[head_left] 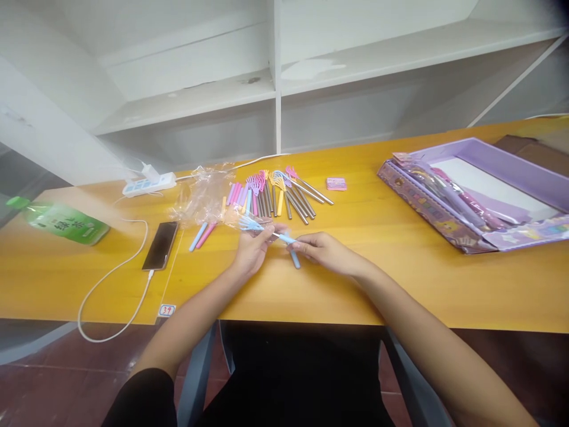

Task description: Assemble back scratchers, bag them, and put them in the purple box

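Note:
My left hand (pixel 252 252) is closed around the neck of a light blue back scratcher (pixel 284 238), just behind its claw head. Clear plastic film lies by those fingers. My right hand (pixel 323 251) pinches the same back scratcher at its blue handle. Below the right fingertips, another light blue handle (pixel 295 259) points toward me; its far end is hidden. Beyond my hands, several claw heads on metal rods (pixel 302 201) lie in a pile, in pink, purple, yellow and blue. Loose coloured handles (pixel 240 194) are beside them. A pink handle (pixel 206 235) and a blue handle (pixel 198 236) lie left of my left hand.
Crumpled clear bags (pixel 202 196) lie behind my left hand. Further left are a phone (pixel 160 246) on a white cable, a power strip (pixel 150 184) and a green bottle (pixel 66 223). A small pink stack (pixel 336 184) and a purple box (pixel 462 237) holding packaged items are rightward.

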Available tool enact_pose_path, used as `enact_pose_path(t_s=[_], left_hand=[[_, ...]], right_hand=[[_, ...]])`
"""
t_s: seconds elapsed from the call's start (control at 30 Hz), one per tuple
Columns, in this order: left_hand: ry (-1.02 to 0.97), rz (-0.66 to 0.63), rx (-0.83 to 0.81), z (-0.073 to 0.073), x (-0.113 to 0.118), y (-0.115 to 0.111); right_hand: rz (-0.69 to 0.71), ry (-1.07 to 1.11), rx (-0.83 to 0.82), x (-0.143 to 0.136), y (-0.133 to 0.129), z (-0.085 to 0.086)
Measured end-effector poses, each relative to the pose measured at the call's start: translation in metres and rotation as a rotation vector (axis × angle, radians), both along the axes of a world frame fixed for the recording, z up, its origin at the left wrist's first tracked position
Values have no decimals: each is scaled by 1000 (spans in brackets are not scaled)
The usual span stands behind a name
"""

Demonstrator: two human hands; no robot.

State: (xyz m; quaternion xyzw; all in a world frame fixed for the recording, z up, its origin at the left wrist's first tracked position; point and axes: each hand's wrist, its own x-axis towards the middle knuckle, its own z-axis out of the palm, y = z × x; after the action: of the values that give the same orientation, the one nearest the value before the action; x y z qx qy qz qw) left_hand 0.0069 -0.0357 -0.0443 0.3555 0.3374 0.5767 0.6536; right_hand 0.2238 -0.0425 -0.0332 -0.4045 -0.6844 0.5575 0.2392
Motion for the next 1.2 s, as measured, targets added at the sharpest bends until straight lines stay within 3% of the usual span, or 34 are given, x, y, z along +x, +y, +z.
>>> enact_pose_path(t_s=[0.23,0.37,0.6,0.97,1.2], left_hand=[[4,-54,-35,-3,4,-2],[-38,40,-15,5,-6,5],[-72,161,-63,17,-25,17],[-95,-21,-164,-6,0,3],[-60,-62,-184,-6,5,-3]], right_hand=[[-23,84,-51,-7,-3,-8],[-125,236,-80,-1,-1,-11],[-64,352,-6,11,-3,5],[-78,253,67,-6,-8,-1],[-215,138,169,-12,-9,-6]])
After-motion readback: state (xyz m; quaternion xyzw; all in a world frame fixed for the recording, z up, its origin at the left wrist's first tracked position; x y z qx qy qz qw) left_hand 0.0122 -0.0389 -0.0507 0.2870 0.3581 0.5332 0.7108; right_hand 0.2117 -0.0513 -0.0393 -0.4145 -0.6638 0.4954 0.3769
